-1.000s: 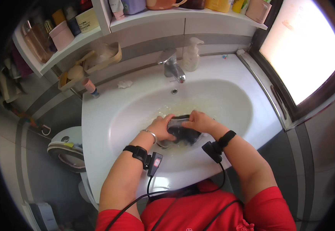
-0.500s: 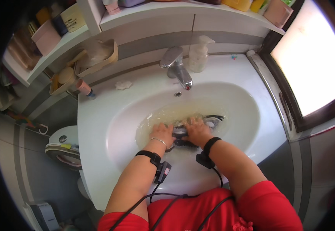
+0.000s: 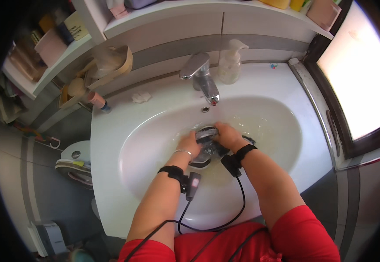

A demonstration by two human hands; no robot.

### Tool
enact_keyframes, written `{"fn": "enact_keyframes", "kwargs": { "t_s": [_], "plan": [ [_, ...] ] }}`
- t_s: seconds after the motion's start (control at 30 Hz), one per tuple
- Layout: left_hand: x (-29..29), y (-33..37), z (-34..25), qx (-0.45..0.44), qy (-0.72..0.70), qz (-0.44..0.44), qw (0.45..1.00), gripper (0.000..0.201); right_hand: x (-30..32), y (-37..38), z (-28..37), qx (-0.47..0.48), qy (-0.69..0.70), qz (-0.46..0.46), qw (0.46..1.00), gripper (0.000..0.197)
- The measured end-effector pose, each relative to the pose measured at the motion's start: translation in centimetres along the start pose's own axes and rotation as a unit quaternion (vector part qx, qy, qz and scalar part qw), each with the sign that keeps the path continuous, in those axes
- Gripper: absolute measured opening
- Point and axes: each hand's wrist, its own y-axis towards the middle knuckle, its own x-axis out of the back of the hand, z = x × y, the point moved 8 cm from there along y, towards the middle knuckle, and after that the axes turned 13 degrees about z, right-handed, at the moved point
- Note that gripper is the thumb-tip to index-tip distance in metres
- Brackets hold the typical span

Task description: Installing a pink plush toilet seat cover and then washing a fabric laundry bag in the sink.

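Observation:
In the white washbasin (image 3: 143, 144), shallow cloudy water surrounds a wet black, grey and white item (image 3: 207, 134). A rounded band and a pale-edged lower part show, rather like a sandal or shoe, but its exact kind is unclear. My left hand (image 3: 189, 144) grips the band's left side, fingers curled. On the opposite side, my right hand (image 3: 229, 136) is closed round the item, fingertips partly hidden. A dark piece (image 3: 249, 139) shows beyond my right wrist; I cannot tell whether it belongs to the same item. Both wrists wear black straps with small boxes and cables.
Behind the basin stand a chrome faucet (image 3: 204, 81) and a clear pump bottle (image 3: 230, 63). Crumpled white tissue (image 3: 141, 97) and a pink tube (image 3: 98, 101) lie on the left rim. Shelves (image 3: 168, 15) hang above; a bright window (image 3: 356, 70) is at right.
Both hands have shifted from pressing down with fingers spread to gripping the item's sides. The item has been turned and its band raised out of the water.

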Motion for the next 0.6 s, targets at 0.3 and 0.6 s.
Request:
{"fn": "enact_keyframes", "kwargs": {
  "t_s": [0.3, 0.6],
  "plan": [
    [2.5, -7.1, -1.1, -0.045, -0.045, -0.004, 0.998, 0.080, 2.1, -7.9, 5.3, 0.030, 0.105, 0.122, 0.987, 0.045],
    [-2.1, -7.6, -2.2, 0.003, 0.247, 0.083, 0.965, 0.084, -2.3, -7.5, 3.5, -0.036, -0.186, 0.107, 0.976, 0.101]
  ]
}}
